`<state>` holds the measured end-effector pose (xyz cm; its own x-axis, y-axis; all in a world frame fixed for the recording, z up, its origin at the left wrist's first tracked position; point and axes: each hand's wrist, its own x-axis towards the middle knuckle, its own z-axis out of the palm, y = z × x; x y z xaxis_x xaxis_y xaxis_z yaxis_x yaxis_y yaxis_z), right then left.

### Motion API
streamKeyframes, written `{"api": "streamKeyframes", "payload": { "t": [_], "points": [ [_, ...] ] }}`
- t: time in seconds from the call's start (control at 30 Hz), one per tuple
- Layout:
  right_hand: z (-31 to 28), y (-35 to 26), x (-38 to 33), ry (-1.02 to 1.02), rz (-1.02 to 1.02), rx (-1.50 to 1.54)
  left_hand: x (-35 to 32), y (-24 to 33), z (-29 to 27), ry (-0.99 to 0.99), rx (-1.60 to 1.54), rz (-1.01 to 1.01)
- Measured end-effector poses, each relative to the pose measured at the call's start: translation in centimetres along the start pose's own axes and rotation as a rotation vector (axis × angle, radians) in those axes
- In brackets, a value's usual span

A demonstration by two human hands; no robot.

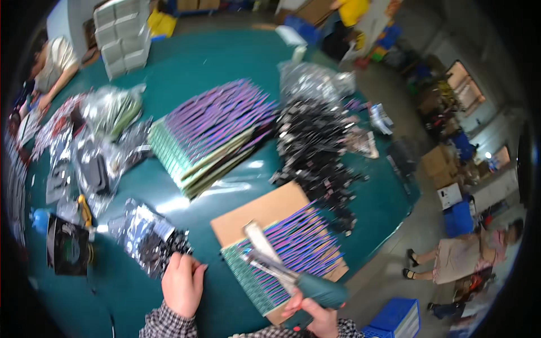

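Observation:
My right hand [320, 318] is wrapped round a green-bodied power tool [322, 290] with a metal barrel, its exact kind unclear. The barrel slants over a cardboard sheet [265, 211] carrying a row of shiny purple-blue strips [307, 239] with green ends. A pale, blurred bar [262, 242] lies beside the barrel's tip. To the left, my left hand [183, 284] has its fingers curled together at the table, just below a heap of small black parts [179, 243]. Anything between those fingers is hidden. The small black parts spill from a clear plastic bag [143, 231].
A stack of similar strip-covered sheets [211, 135] sits mid-table, beside a large black heap of parts [313, 141]. Bagged parts [98, 169] and a black fan-like box [66, 245] are at left. White trays [121, 36] stand behind. A seated person [56, 65] works far left.

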<state>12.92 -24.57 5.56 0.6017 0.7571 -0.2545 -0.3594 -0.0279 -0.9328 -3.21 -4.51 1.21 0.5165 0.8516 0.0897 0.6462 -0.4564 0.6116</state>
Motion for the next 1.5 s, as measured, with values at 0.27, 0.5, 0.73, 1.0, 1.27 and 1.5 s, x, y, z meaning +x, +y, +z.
{"api": "streamKeyframes", "payload": {
  "t": [0.27, 0.5, 0.73, 1.0, 1.27, 1.5],
  "points": [
    [0.5, -0.6, -1.2, -0.112, 0.028, -0.217, 0.2, -0.1, 0.2, 0.072, -0.018, 0.003],
    [1.0, 0.1, -0.8, -0.045, 0.153, 0.02, 0.4, -0.1, 0.1, 0.121, -0.019, 0.014],
    [1.5, 0.2, 0.7, 0.086, 0.062, 0.112, 0.2, -0.2, -0.4, 0.087, 0.021, 0.012],
    [0.9, 0.9, 0.0, 0.078, 0.053, 0.172, 0.2, -0.2, -0.5, 0.096, -0.011, 0.023],
    [2.4, -1.5, -0.6, 0.085, 0.179, 0.149, -1.1, -0.9, -0.6, 0.089, -0.002, 0.05],
    [2.6, -1.6, -0.1, 0.093, 0.133, 0.12, -0.4, -0.7, -0.8, 0.114, -0.002, 0.091]
  ]
}}
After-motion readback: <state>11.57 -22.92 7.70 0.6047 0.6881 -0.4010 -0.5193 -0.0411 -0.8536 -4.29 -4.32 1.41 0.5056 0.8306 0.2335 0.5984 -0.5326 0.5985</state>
